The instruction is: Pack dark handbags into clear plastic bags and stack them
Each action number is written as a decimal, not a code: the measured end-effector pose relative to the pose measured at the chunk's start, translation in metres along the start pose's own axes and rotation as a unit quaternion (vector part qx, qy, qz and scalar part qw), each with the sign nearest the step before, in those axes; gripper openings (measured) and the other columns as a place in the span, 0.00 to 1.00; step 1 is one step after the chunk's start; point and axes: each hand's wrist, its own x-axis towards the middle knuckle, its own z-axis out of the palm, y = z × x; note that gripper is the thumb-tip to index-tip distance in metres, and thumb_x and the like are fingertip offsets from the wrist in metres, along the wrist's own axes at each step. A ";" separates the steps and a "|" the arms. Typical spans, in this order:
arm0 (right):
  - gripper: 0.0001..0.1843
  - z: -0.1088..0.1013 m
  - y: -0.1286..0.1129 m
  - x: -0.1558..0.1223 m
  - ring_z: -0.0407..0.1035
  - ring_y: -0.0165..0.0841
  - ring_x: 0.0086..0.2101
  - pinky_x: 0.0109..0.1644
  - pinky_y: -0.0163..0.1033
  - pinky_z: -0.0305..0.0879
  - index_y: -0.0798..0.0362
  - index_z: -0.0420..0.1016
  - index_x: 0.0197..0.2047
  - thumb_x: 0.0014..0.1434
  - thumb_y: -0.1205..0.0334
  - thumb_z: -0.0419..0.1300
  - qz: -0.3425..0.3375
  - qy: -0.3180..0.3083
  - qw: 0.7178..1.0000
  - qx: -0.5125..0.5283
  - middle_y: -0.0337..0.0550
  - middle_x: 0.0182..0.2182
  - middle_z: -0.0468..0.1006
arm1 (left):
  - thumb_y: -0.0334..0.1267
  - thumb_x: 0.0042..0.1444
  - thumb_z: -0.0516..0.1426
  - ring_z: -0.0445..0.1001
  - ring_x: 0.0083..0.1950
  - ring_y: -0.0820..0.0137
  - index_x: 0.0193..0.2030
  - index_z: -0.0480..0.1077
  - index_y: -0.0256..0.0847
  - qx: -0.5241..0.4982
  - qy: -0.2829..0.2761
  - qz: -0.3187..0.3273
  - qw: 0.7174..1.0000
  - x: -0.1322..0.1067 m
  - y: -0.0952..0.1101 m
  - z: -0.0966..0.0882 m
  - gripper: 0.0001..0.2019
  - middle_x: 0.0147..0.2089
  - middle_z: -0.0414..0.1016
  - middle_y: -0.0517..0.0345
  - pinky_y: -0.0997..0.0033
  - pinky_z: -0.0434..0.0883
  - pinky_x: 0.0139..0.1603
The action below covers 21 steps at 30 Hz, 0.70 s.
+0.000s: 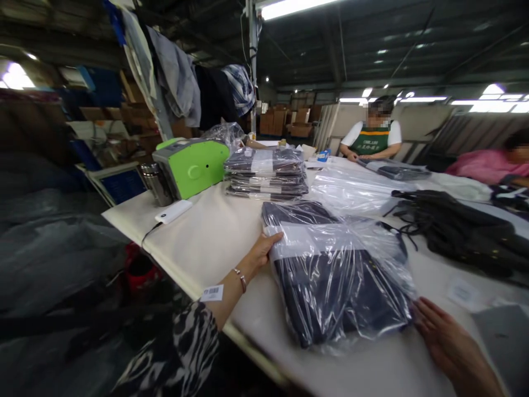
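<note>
A dark folded garment in a clear plastic bag [334, 275] lies on the cream table [206, 242] in front of me. My left hand [264, 249] grips the bag's left edge by its white band, thumb on top. My right hand [442, 331] lies flat with fingers stretched out against the bag's right bottom corner. A barcode sticker [212, 293] sits on my left forearm.
A stack of bagged garments [266, 173] stands behind, beside a green machine [192, 165], a steel flask [155, 182] and a white power bank [173, 211]. Loose plastic bags [355, 190] and dark garments [458, 231] lie to the right. Two other people work at the far side.
</note>
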 end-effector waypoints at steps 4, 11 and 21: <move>0.23 -0.001 0.006 -0.003 0.75 0.26 0.26 0.27 0.23 0.73 0.53 0.75 0.39 0.35 0.70 0.71 -0.027 -0.007 1.000 0.000 0.37 0.31 0.80 | 0.25 0.34 0.71 0.77 0.26 0.68 0.39 0.73 0.32 0.000 0.027 0.001 1.000 -0.003 -0.001 0.000 0.21 0.29 0.80 0.53 0.67 0.77 0.32; 0.27 0.006 0.006 -0.011 0.76 0.27 0.27 0.29 0.23 0.74 0.55 0.75 0.41 0.35 0.71 0.74 -0.035 -0.006 0.999 0.035 0.39 0.32 0.82 | 0.20 0.41 0.66 0.77 0.24 0.69 0.41 0.70 0.33 -0.005 0.072 0.001 0.997 -0.023 -0.008 -0.009 0.19 0.27 0.80 0.57 0.69 0.78 0.31; 0.25 0.009 -0.004 -0.019 0.76 0.29 0.26 0.29 0.26 0.76 0.56 0.73 0.41 0.36 0.76 0.71 -0.005 -0.006 0.999 0.052 0.40 0.29 0.81 | 0.31 0.55 0.63 0.82 0.38 0.60 0.48 0.73 0.33 -0.062 0.101 -0.073 0.990 -0.098 -0.009 -0.024 0.14 0.38 0.83 0.47 0.62 0.80 0.44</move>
